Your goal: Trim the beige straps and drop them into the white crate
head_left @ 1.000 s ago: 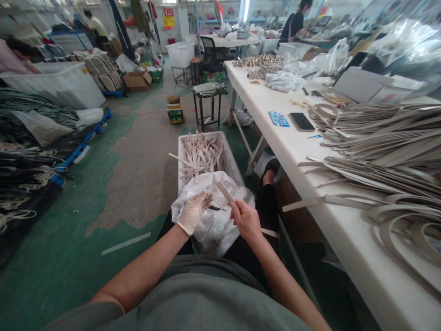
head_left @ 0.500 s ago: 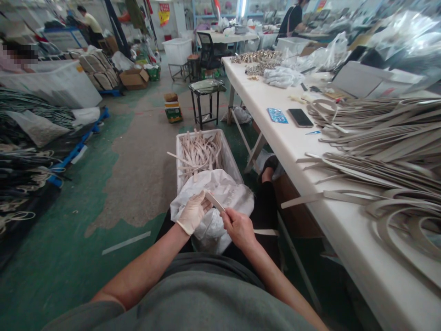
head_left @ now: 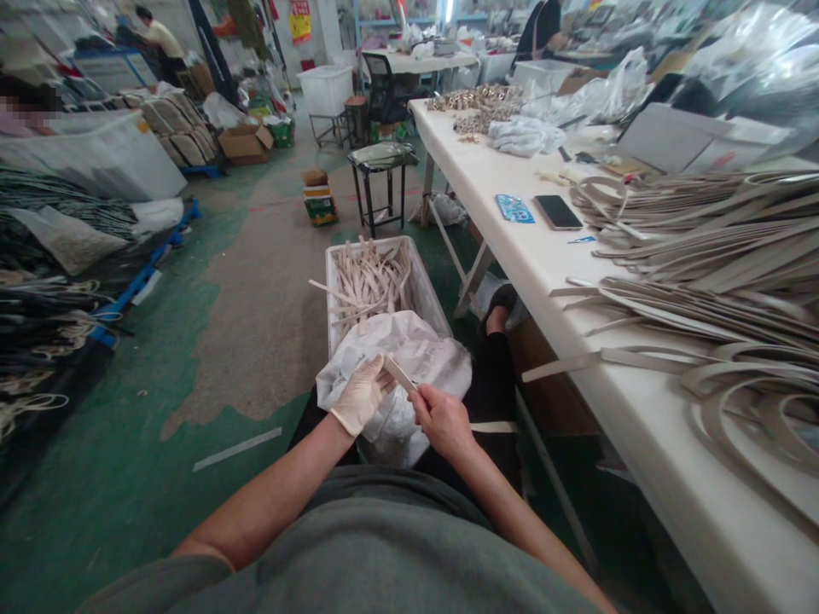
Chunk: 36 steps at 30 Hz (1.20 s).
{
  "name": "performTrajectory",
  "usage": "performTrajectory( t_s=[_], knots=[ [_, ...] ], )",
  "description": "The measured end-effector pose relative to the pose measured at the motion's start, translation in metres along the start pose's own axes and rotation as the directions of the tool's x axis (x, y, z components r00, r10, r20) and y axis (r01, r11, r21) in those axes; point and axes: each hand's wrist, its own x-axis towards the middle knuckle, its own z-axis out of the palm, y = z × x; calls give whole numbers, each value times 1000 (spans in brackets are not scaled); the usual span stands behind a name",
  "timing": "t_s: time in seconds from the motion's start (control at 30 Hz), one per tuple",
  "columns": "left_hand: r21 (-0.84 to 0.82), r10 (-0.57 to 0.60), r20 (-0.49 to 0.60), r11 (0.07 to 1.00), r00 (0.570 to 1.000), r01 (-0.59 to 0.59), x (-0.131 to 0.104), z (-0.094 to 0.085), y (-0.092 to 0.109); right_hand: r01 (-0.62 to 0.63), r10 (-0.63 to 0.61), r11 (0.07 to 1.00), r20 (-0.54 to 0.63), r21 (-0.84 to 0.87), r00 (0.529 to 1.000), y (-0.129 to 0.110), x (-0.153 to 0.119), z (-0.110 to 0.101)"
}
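A pale flat strap (head_left: 400, 373) is stretched between my two hands above my lap. My left hand (head_left: 363, 394), in a thin whitish glove, pinches its upper end between thumb and fingers. My bare right hand (head_left: 443, 418) is closed round the lower part, and a tail of strap sticks out past my wrist on the right. Under both hands a crumpled white plastic bag (head_left: 426, 337) lies over my lap. Just beyond it, a white crate (head_left: 430, 288) holds a tangle of similar pale straps (head_left: 371, 277).
To my right runs a long white table (head_left: 473, 183) with heaps of long grey-beige straps (head_left: 697, 298), a phone (head_left: 558, 212) and a blue packet (head_left: 514, 209). A black-legged stool (head_left: 382, 162) stands ahead. Bundles on a blue pallet (head_left: 144, 286) lie left. Other people work farther off.
Both hands keep their hold on the strap, with only a very slight shift of the left fingers. The whole view has moved a little with my head.
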Motion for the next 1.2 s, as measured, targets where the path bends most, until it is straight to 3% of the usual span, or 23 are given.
performTrajectory(
  t_s=[0.23,0.33,0.47,0.53,0.63,0.73,0.83,0.9,0.97,1.1,1.2],
  knots=[
    [156,5,124,988,992,-25,-5,-11,-28,-25,28,1000,179,-19,984,-18,17,-10],
    [143,88,93,985,992,-101,-1,-13,-3,7,-42,990,255,140,966,-22,18,-29],
    [88,231,38,968,972,-234,-11,-13,42,90,-173,937,226,336,959,-32,18,-48],
    [132,240,104,958,965,-253,-23,-14,45,160,-237,929,205,332,949,-45,26,-42],
    [218,294,178,919,939,-329,-41,-23,33,244,-319,912,196,330,927,-71,44,-17],
    [361,490,121,788,863,-498,-51,-46,35,283,-397,871,235,402,887,-88,53,8],
    [408,587,26,733,809,-545,-56,-75,51,258,-423,852,309,455,852,-86,47,21],
    [325,565,-68,792,823,-517,-59,-91,55,201,-368,879,346,432,863,-78,41,26],
    [239,493,-131,858,860,-455,-61,-99,46,162,-310,910,369,381,876,-72,37,33],
    [146,306,-46,944,951,-297,-63,-94,12,206,-312,932,374,297,874,-72,35,49],
    [97,250,-53,965,967,-244,-61,-89,8,170,-304,928,409,332,860,-72,38,45]
  ],
)
